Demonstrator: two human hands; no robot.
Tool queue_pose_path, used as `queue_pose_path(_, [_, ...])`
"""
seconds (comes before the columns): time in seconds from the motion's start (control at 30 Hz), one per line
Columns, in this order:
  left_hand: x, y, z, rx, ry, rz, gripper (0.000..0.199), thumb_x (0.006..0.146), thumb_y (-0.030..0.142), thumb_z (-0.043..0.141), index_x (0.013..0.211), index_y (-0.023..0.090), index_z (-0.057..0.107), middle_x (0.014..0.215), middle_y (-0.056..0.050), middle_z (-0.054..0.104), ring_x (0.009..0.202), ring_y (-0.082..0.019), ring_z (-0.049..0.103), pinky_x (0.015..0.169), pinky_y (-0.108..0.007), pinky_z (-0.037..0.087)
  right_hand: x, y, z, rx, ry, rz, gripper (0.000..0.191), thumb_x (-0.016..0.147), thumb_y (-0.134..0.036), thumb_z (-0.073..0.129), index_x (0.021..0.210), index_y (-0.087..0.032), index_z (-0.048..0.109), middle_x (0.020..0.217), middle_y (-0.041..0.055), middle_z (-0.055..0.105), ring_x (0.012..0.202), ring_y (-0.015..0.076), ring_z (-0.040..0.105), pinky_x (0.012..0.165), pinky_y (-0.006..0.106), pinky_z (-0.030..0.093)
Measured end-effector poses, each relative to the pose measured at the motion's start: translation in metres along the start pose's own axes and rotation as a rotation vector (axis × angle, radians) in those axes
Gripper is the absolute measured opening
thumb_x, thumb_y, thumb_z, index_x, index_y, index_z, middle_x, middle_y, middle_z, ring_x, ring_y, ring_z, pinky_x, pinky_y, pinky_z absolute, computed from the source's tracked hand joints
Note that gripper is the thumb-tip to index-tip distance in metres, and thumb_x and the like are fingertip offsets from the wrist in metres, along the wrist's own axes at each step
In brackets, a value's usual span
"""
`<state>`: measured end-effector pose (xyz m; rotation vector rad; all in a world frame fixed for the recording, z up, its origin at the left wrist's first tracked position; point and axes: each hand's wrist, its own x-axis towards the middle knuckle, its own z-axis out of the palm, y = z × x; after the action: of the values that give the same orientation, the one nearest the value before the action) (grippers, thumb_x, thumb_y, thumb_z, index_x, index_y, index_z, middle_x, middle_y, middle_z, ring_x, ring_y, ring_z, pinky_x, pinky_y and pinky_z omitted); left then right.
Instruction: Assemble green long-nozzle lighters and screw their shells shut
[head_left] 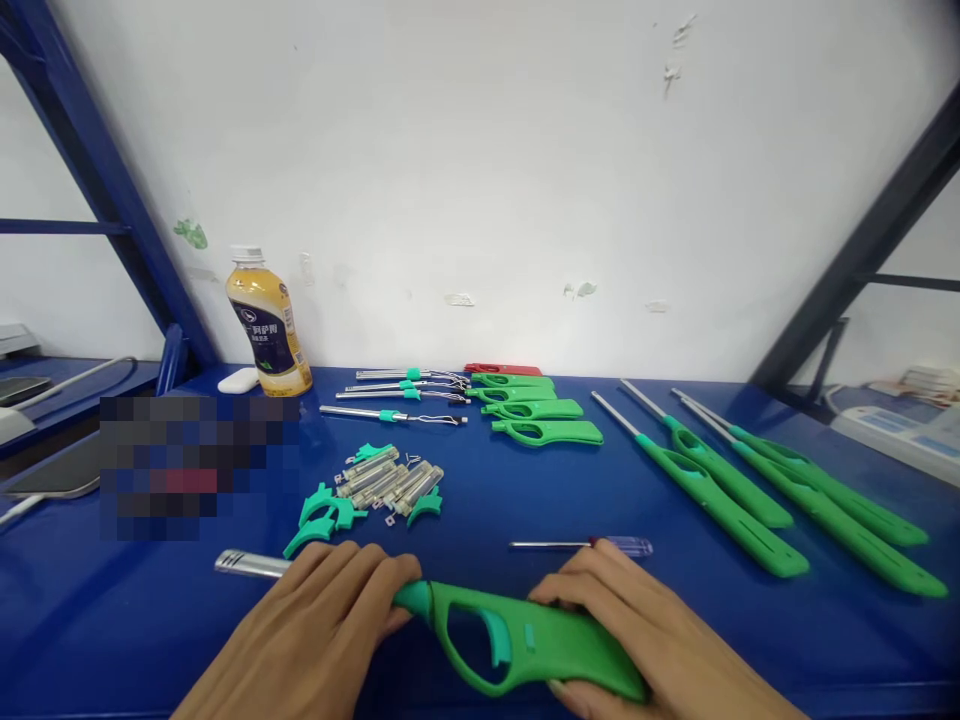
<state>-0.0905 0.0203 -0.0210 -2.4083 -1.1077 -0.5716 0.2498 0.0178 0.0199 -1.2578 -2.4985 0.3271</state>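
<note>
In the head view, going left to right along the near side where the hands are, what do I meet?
Silver tube → left hand → teal collar → green handle → right hand.

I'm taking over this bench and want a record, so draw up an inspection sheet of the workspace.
Surface: blue table, parts laid out in groups.
Work items: held green lighter; four long lighters at right; green housings and one red at the back; metal rods with wires; clear cylinders among teal pieces; screwdriver.
Clutter: bottle and white case at back left; a pixelated patch left is unreadable.
Hands: left hand around the lighter's front, right hand on its handle.
Cables: white cable at far left, meeting a dark device.
Surroundings: marked white wall; blue frame at left.
</note>
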Motion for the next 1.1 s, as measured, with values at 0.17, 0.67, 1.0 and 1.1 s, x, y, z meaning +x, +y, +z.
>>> queue_pose_path(0.17, [0.014, 0.002, -0.003, -0.028, 0.072, 0.071, 0.043, 0.114, 0.014, 0.039, 0.15, 0.027, 0.059, 0.128, -0.001, 0.079, 0.123, -0.022, 0.071, 0.132, -0.037, 0.024, -0.004, 0.0, 0.004, -0.192, 0.167, -0.129, 0.039, 0.101, -0.056, 0.076, 0.133, -0.034, 0.075, 0.126, -0.001, 0.085, 0.111, 0.0226, 0.085, 0.093, 0.022, 0.067])
queue_pose_path(0.67, [0.006, 0.002, 0.015, -0.177, 0.062, 0.102, 0.06, 0.101, 0.005, 0.049, 0.155, 0.03, 0.058, 0.123, -0.004, 0.081, 0.115, -0.022, 0.077, 0.115, -0.033, 0.055, -0.015, 0.009, 0.011, -0.271, 0.271, -0.176, 0.045, 0.108, -0.064, 0.06, 0.137, -0.034, 0.076, 0.126, 0.0013, 0.086, 0.103, 0.0252, 0.087, 0.084, 0.027, 0.07])
queue_pose_path(1.0, [0.01, 0.004, 0.0, -0.118, -0.016, 0.02, 0.065, 0.096, -0.001, 0.046, 0.15, 0.032, 0.06, 0.125, -0.005, 0.074, 0.112, -0.024, 0.072, 0.099, -0.033, 0.056, 0.001, -0.004, 0.003, -0.142, 0.138, -0.084, 0.049, 0.093, -0.051, 0.086, 0.139, -0.039, 0.074, 0.117, 0.0, 0.081, 0.101, 0.0201, 0.085, 0.087, 0.025, 0.07])
queue_pose_path(1.1, [0.011, 0.004, -0.003, -0.042, 0.045, 0.027, 0.055, 0.103, 0.001, 0.044, 0.145, 0.032, 0.063, 0.118, -0.003, 0.075, 0.108, -0.024, 0.072, 0.101, -0.036, 0.05, 0.0, -0.001, 0.003, -0.128, 0.267, -0.09, 0.042, 0.097, -0.057, 0.08, 0.135, -0.04, 0.075, 0.116, 0.0005, 0.08, 0.103, 0.0205, 0.083, 0.088, 0.028, 0.07])
